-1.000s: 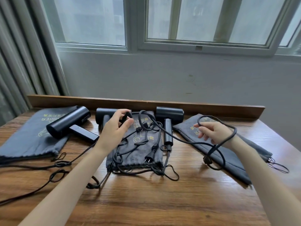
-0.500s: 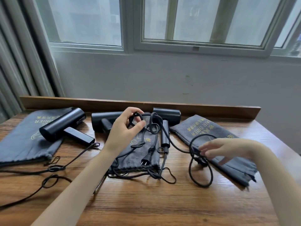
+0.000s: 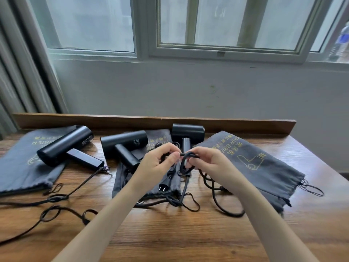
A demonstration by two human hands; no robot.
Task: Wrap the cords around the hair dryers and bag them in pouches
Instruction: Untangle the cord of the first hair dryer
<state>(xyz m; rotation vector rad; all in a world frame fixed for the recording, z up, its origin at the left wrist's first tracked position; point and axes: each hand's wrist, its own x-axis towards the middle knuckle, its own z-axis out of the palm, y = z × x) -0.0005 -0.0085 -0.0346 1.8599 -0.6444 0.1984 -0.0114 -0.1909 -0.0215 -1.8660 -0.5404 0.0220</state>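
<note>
Head view: left grip (image 3: 158,164) and right grip (image 3: 209,159) both pinch one cord (image 3: 187,154) loop between them, just nearer than the rightmost hair dryer (image 3: 188,131), whose handle points toward them.

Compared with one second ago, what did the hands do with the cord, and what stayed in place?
The right hand came leftward from above the right pouch to meet the left hand; both now pinch the cord, its wide loop gathered small. The left hair dryer, middle hair dryer, right hair dryer and that pouch stayed put.
</note>
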